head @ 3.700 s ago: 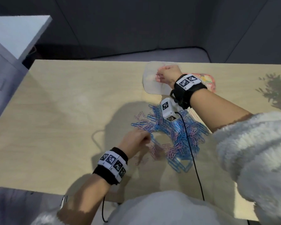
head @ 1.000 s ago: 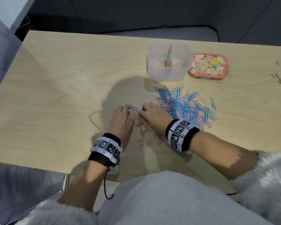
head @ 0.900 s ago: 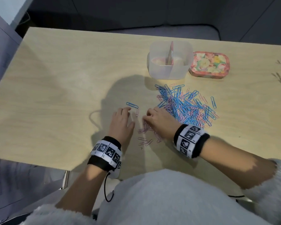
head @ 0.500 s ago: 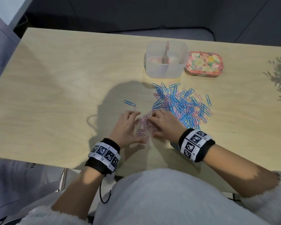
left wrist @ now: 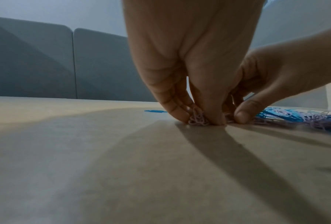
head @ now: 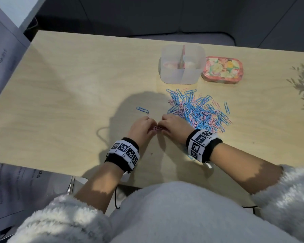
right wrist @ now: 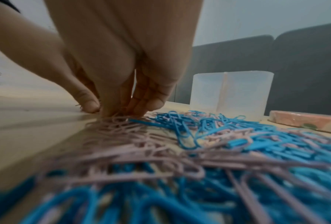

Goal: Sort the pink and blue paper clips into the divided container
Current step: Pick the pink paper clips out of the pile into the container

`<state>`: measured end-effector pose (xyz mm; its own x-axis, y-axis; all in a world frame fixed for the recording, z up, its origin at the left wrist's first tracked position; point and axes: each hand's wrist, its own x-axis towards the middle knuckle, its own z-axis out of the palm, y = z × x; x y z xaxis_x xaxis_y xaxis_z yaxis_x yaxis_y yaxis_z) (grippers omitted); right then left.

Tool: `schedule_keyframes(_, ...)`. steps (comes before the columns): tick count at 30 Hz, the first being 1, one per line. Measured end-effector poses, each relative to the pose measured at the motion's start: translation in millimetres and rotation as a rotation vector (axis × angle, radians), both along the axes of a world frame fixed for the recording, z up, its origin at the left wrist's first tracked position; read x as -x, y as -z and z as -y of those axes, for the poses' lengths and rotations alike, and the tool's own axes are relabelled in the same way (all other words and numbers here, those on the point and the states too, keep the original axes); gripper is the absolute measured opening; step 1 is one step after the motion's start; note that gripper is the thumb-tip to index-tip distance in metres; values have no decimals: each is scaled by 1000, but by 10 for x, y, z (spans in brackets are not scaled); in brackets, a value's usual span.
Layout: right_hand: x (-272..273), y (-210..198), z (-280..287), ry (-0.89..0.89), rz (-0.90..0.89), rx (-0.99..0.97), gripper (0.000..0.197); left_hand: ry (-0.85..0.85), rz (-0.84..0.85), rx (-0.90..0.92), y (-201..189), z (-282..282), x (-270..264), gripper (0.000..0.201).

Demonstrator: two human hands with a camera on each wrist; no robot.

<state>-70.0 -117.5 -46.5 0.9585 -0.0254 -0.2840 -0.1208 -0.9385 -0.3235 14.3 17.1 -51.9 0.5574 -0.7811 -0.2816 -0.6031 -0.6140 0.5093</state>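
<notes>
A mixed pile of pink and blue paper clips (head: 198,111) lies on the wooden table, in front of the clear divided container (head: 181,64). The container's left compartment holds some pink clips. My two hands meet at the pile's left edge. My left hand (head: 144,127) and right hand (head: 170,125) both have curled fingers, tips down on the table, pinching a small bunch of pink clips (head: 156,128) between them. The left wrist view shows my left hand (left wrist: 199,116) squeezing that pink bunch (left wrist: 198,119). In the right wrist view my right hand (right wrist: 118,109) presses into pink clips (right wrist: 115,121).
A flowered tin (head: 222,70) sits right of the container. One blue clip (head: 142,109) lies apart, just beyond my left hand. Papers (head: 2,55) overhang the table's left side. A dark sofa stands behind the table. My fluffy white sleeves are near the front edge.
My right hand came back from the container to the pile. Both hands then slid toward each other and swept the scattered pink clips into one small bunch.
</notes>
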Motion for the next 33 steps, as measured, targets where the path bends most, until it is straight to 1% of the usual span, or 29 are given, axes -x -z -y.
schedule_keyframes(4,-38,51,-24,44,-17,8,21,59,39,-13,-12,25,3,20)
schedule_keyframes(6,-56,79,-1,61,-10,-5,16,60,53,-9,-17,26,1,19)
schedule_keyframes(8,-73,75,47,53,-8,-42,17,46,56,-6,-34,29,-5,19)
schedule_keyframes(10,-98,18,108,91,6,-113,18,29,46,-2,-45,35,-22,19)
schedule_keyframes(12,-157,-100,215,197,43,-228,16,15,31,6,-55,43,-56,18)
schedule_keyframes(15,-325,-384,477,388,179,-403,10,21,-15,1,-88,86,-158,18)
schedule_keyframes(19,-733,-717,885,577,322,-494,6,36,-90,30,-151,185,-304,19)
schedule_keyframes(22,-1064,-775,1132,714,423,-469,9,5,-154,123,-269,309,-430,19)
schedule_keyframes(26,-1303,-679,1296,833,389,-449,13,-88,-203,284,-513,643,-691,15)
schedule_keyframes(29,-1331,-628,1348,885,367,-528,17,-152,-158,391,-709,1004,-944,13)
schedule_keyframes(31,-1261,-643,1364,900,424,-564,18,-213,-140,485,-811,1256,-1084,20)
schedule_keyframes(33,-1120,-673,1363,915,507,-591,19,-247,-134,517,-860,1478,-1178,26)
